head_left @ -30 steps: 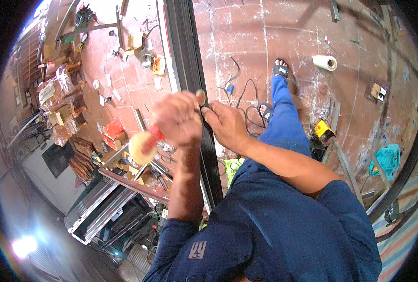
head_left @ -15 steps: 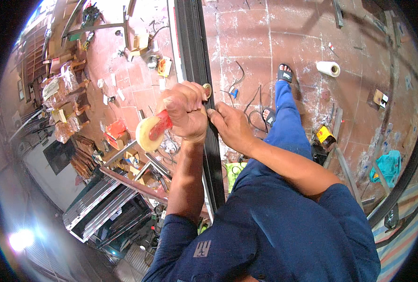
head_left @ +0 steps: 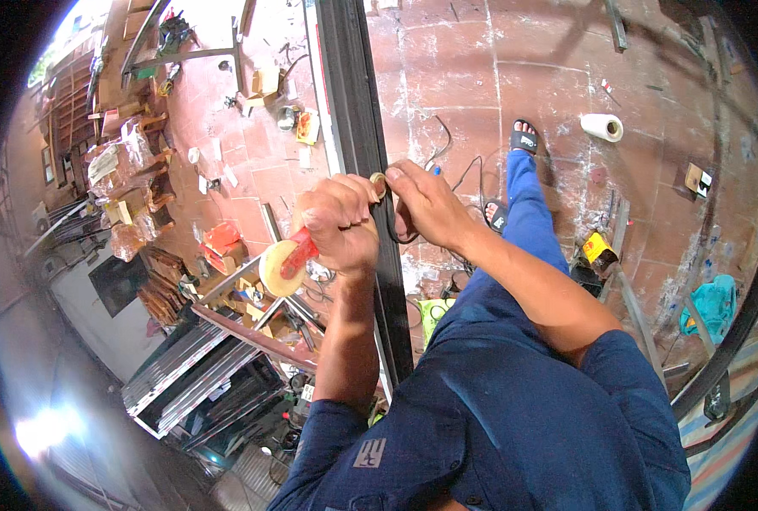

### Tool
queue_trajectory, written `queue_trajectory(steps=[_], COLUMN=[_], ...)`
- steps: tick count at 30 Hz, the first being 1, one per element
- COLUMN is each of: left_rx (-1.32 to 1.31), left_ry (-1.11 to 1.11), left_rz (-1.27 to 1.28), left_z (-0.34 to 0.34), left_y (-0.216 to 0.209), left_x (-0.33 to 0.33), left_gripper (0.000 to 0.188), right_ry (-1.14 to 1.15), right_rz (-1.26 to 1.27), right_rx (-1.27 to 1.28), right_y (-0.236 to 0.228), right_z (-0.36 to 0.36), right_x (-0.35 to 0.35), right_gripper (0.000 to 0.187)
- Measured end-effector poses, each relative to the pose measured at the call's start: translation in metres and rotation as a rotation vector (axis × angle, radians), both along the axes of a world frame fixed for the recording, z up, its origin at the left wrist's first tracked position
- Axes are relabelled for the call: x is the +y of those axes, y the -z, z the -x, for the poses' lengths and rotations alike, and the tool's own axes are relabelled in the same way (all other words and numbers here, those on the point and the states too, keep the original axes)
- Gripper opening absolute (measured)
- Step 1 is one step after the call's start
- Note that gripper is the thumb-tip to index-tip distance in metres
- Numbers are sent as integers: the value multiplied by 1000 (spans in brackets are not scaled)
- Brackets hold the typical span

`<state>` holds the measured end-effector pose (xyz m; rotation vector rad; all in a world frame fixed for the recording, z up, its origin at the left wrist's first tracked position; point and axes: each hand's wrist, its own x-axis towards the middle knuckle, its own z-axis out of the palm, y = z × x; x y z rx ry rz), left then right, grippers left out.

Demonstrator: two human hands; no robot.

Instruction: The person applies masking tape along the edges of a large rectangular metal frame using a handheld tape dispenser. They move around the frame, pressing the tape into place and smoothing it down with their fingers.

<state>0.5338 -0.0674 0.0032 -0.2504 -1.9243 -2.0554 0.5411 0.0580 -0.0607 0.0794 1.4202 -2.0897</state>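
My left hand (head_left: 340,223) is closed around the red handle of a roller tool (head_left: 280,266), whose cream wheel sticks out to the left of the fist. It rests against a long dark metal frame bar (head_left: 351,94) that runs from the top of the view down to my chest. My right hand (head_left: 427,204) sits on the bar's right side, fingertips touching the left thumb, pinching a thin black rubber strip (head_left: 393,230) that loops down beside the bar. My blue sleeves and trouser leg fill the lower right.
The floor is red tile. On it lie a white roll (head_left: 602,127), a yellow and black tool (head_left: 597,249), a teal cloth (head_left: 708,307) and cables. Stacked metal profiles (head_left: 193,387) and wood offcuts (head_left: 132,213) crowd the left. A curved dark rail (head_left: 737,341) runs at right.
Both hands have shifted slightly along the bar and stay pressed together; the roller's wheel has swung a little. The grips are the same.
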Motion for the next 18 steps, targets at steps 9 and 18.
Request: queue_trajectory(steps=[9, 18], left_rx=[32, 31], left_ry=[5, 21], left_rz=[-59, -21], left_z=[20, 59], left_y=[-24, 0], left_x=[3, 11], left_gripper=[51, 55], right_ry=[153, 231], right_rz=[-419, -362], right_rx=[219, 220], right_y=[6, 7], right_z=[18, 14], right_x=[-28, -31], right_gripper=[43, 34])
